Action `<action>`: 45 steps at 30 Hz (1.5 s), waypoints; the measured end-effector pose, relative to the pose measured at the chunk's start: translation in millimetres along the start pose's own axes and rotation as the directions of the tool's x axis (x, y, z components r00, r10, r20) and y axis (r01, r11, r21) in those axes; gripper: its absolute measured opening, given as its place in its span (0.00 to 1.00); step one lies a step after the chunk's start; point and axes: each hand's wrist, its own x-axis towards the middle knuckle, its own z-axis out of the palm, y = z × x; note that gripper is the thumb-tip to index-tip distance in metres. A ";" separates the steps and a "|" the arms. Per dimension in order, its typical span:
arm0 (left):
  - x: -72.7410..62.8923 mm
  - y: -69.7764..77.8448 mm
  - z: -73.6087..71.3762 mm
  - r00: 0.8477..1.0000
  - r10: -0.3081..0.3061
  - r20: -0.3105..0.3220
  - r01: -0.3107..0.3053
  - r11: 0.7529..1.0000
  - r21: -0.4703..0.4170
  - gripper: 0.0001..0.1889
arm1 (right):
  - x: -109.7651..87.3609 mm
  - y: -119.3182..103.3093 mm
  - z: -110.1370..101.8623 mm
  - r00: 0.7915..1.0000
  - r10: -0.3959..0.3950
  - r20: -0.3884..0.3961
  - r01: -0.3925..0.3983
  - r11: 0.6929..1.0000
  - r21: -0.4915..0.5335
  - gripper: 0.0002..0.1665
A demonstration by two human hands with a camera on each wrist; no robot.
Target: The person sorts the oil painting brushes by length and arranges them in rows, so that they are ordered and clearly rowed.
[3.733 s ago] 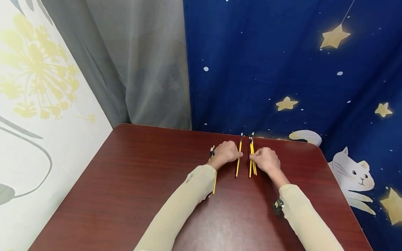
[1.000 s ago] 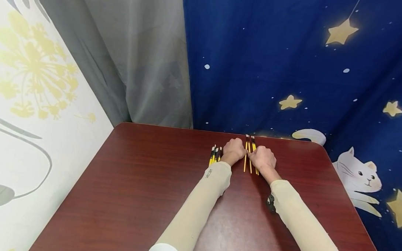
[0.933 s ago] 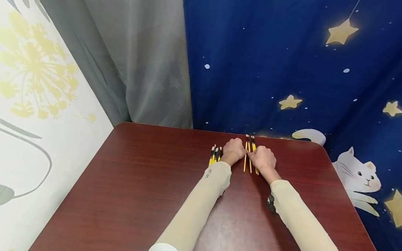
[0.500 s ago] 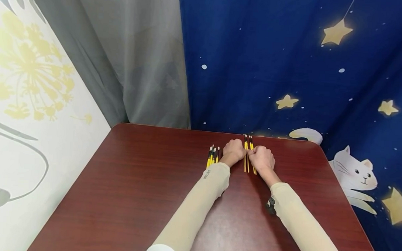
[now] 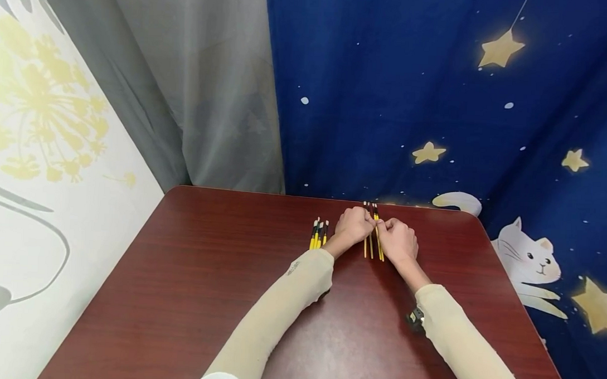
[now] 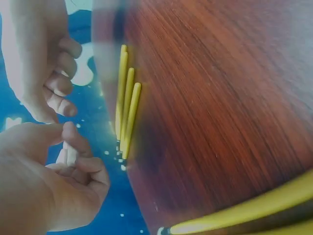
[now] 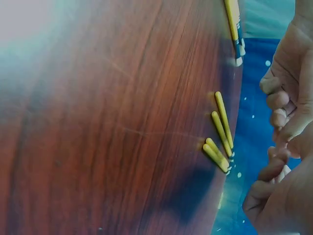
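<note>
Several thin yellow paintbrushes [image 5: 365, 248] with dark ferrules and pale tips lie side by side near the table's far edge, tips pointing away. My left hand [image 5: 354, 223] is just over their left side, my right hand [image 5: 398, 240] just right of them. In the left wrist view, the left hand [image 6: 49, 176] has loosely bent fingers, thumb close to the index fingertip. The right hand [image 7: 279, 196] is loosely bent too, its fingertips close to the left hand's. Neither hand shows a brush in its grasp; the yellow handles [image 7: 220, 125] rest on the table.
A second group of thicker paintbrushes [image 5: 317, 234] lies left of my left wrist, partly hidden by the forearm. The reddish-brown table [image 5: 190, 275] ends at a blue starry curtain [image 5: 367, 102] and a grey curtain [image 5: 231, 109].
The once separate left brush now lies close to the others, and the brushes are more evenly spaced. Since half a second ago, my fingers have shifted slightly and the left forearm has swung left.
</note>
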 end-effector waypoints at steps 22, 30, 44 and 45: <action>-48.9 -37.9 -62.3 1.000 0.009 -0.023 -0.014 0.976 -0.217 0.11 | -54.8 -16.4 18.6 0.955 -0.238 0.177 0.196 0.954 0.225 0.14; -74.7 -69.9 -78.6 0.998 -0.032 0.045 0.042 0.970 -0.241 0.17 | -69.9 -29.1 24.8 0.922 -0.252 0.294 0.181 0.952 0.249 0.16; -103.5 -98.1 -89.8 0.990 -0.114 0.084 0.116 0.993 -0.016 0.13 | -85.3 -35.5 36.0 0.896 -0.246 0.369 0.162 0.956 0.242 0.10; -105.7 -99.9 -90.4 0.990 -0.110 0.087 0.110 0.994 -0.002 0.12 | -86.1 -36.7 37.4 0.891 -0.249 0.381 0.163 0.956 0.245 0.09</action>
